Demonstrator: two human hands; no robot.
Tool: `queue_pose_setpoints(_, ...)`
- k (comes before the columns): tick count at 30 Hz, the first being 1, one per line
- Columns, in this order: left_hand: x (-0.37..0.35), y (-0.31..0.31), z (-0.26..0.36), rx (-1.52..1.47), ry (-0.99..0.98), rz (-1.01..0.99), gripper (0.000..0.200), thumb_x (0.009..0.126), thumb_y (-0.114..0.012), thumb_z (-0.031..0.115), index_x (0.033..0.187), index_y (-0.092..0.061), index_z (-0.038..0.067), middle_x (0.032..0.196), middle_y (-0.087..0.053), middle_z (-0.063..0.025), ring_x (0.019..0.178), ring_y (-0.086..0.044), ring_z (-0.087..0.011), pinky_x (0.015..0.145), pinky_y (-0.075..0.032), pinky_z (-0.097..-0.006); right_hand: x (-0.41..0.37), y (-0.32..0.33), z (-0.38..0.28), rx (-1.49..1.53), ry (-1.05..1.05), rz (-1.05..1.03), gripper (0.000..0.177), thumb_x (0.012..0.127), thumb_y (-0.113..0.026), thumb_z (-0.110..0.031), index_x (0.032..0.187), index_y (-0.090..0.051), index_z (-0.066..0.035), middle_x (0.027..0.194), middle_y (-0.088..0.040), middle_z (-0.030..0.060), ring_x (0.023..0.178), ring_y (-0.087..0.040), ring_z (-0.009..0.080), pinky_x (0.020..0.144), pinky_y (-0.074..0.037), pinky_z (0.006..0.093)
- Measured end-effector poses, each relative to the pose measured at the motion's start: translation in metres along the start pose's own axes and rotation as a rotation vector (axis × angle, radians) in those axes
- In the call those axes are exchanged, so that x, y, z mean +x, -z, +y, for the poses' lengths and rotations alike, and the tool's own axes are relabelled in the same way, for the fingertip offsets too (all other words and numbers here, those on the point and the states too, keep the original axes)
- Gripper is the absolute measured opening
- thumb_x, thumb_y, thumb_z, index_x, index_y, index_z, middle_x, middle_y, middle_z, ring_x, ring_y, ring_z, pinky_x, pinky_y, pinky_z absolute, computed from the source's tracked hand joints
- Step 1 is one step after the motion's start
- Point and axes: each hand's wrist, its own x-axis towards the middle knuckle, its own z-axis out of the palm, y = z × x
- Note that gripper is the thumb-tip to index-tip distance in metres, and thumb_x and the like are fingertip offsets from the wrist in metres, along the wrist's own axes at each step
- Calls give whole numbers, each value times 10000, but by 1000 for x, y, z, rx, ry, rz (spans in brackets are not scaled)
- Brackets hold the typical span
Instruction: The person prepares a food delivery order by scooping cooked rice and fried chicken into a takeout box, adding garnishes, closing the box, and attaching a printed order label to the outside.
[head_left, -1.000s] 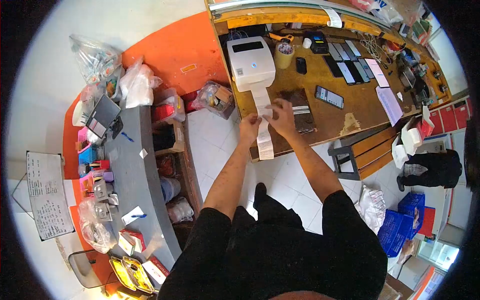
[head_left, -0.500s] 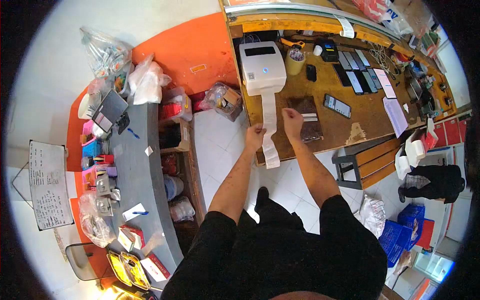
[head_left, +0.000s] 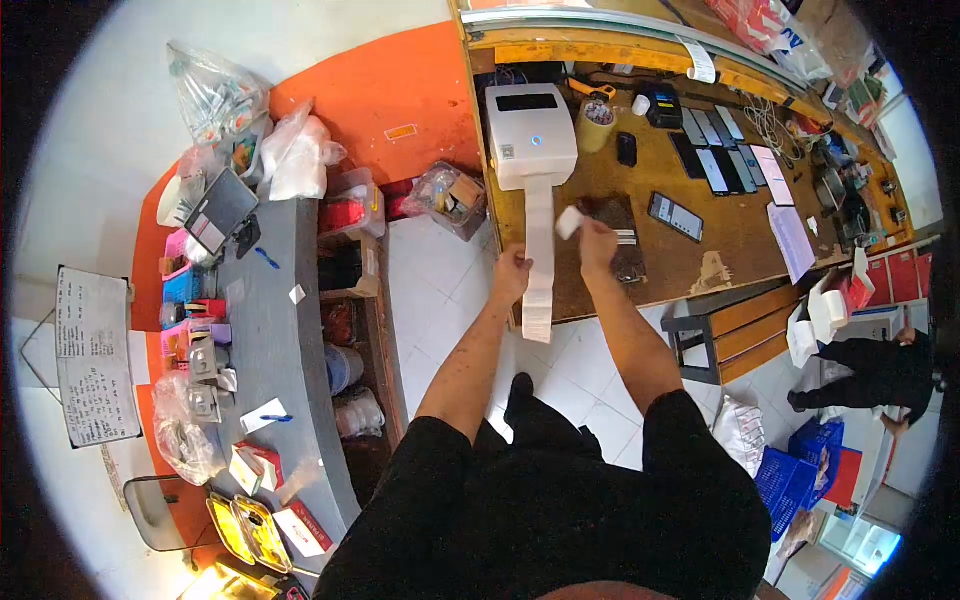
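A white label printer point(head_left: 515, 110) stands on the wooden table, and a long strip of labels point(head_left: 539, 230) hangs from its front down past the table edge. My left hand point(head_left: 512, 272) is closed at the left edge of this strip, pinching it. To the right of the strip, my right hand point(head_left: 599, 246) holds a small white label point(head_left: 570, 222) between its fingertips, apart from the strip. A dark, shiny packet point(head_left: 628, 262) lies on the table just beside my right hand, partly covered by it.
Several phones lie at the back right of the wooden table point(head_left: 715, 270), with one phone point(head_left: 676, 216) nearer. A tub point(head_left: 597, 128) stands beside the printer. On the left runs a grey counter point(head_left: 290, 350). A bench point(head_left: 750, 335) and a person in black point(head_left: 870, 370) are at the right.
A small white label now shows in my right hand, which has moved slightly down. The strip hangs straighter beside my left hand. The person at the right has shifted position.
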Motion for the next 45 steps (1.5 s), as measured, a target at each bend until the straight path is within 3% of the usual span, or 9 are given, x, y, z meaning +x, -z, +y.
queue_pose_setpoints(4,-30,-1,5,231,-60,285,162,906,-612,182,945,-672,36,803,-669,-110,726,-649,-216,662,-502,-334,-7,0,17,490,-474,555,53,761,-671,-72,796,-691,-37,710,-651,92,614,-590,288,598,-472,414)
queue_pose_setpoints(6,-51,13,33,359,-73,407,245,927,-599,256,894,-676,26,739,-654,-86,684,-625,-193,629,-485,-317,-29,38,-70,132,373,264,110,780,-687,-112,873,-708,-58,897,-667,117,740,-604,304,698,-469,408)
queue_pose_setpoints(8,-82,42,74,-502,289,288,405,943,-572,371,824,-677,-2,631,-577,-14,637,-538,-116,588,-430,-258,-76,28,-87,-193,634,7,179,753,-721,-145,921,-713,-83,1085,-636,115,958,-570,336,835,-441,413)
queue_pose_setpoints(12,-141,130,69,-499,271,358,392,932,-606,345,815,-678,-23,635,-546,27,648,-483,-65,579,-401,-243,-139,8,-158,23,844,-332,239,758,-742,-213,948,-716,-71,1163,-607,137,1150,-483,330,968,-377,427)
queue_pose_setpoints(16,-225,218,79,-396,202,392,325,979,-555,258,1013,-671,-43,911,-657,-24,875,-579,-80,786,-480,-257,-196,-35,-248,842,-79,-556,251,842,-692,-152,1039,-698,3,1191,-599,133,1153,-502,248,1006,-359,385)
queue_pose_setpoints(24,-427,348,60,-1026,498,698,698,901,-604,496,1396,-408,44,1421,-416,-170,1281,-438,-301,1084,-323,-445,-322,-118,-385,1061,-377,-1043,120,907,-626,-63,942,-665,44,1014,-639,73,951,-575,143,839,-434,284)
queue_pose_setpoints(27,-546,420,7,812,759,985,833,661,-782,547,1327,-460,165,1486,-288,-192,1379,-202,-460,1100,-199,-598,-372,-166,-436,932,-412,-1193,118,899,-660,-115,919,-679,0,920,-655,54,797,-581,122,727,-442,256)
queue_pose_setpoints(33,-714,489,-108,832,927,846,818,623,-832,322,1351,-476,436,1493,-252,-185,1387,-170,-443,1001,-209,-713,-556,-246,-485,425,-69,-1829,197,821,-741,-203,873,-718,-15,676,-627,4,598,-547,57,543,-367,203)
queue_pose_setpoints(45,-713,478,-125,778,814,1082,778,626,-798,294,1323,-506,478,1487,-253,-193,1322,-249,-412,953,-240,-663,-694,-283,-475,-186,-211,-1702,313,709,-835,-298,788,-682,-37,676,-632,19,535,-580,107,480,-422,263)
